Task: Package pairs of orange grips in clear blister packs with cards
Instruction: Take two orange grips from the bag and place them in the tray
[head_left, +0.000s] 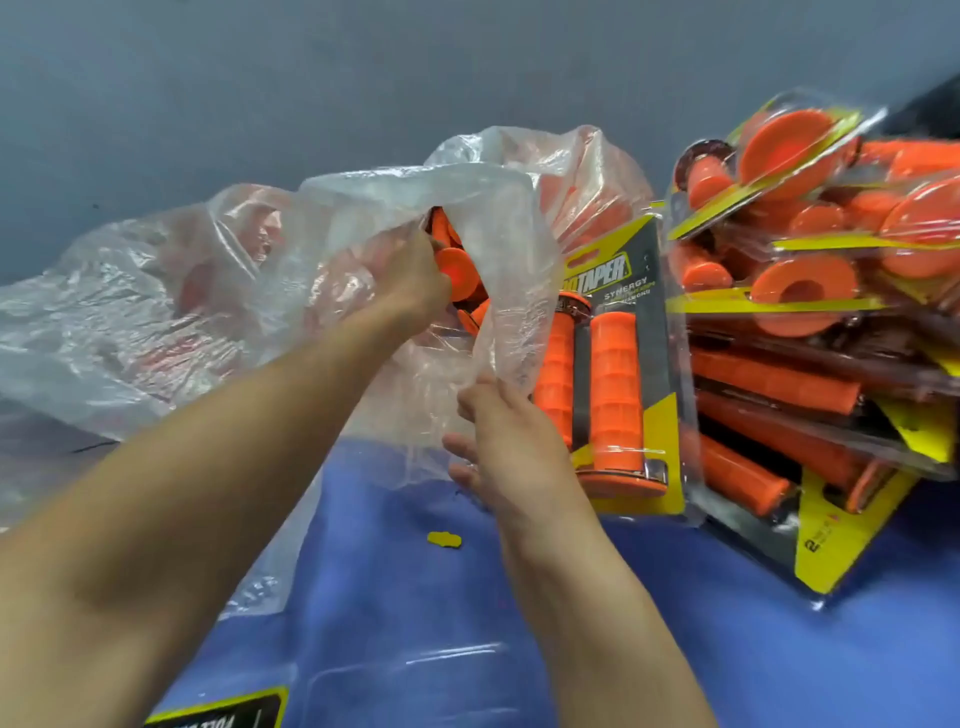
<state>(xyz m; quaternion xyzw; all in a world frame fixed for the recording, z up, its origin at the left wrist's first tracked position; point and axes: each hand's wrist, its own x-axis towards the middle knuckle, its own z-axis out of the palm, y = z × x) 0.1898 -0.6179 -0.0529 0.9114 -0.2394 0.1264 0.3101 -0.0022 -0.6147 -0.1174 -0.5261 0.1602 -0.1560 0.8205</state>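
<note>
Orange grips (457, 270) lie loose in the mouth of a clear plastic bag (249, 270), at the fingertips of the left hand (413, 283).
Whether those fingers grasp one cannot be told; the right hand (511, 447), nearer, pinches the bag's rim.

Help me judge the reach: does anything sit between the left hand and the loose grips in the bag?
Nothing visible does. The right hand pinches the edge of the bag and holds its mouth open. The left hand is at that opening, right against the grips. Whether it already holds one is hidden.
</note>
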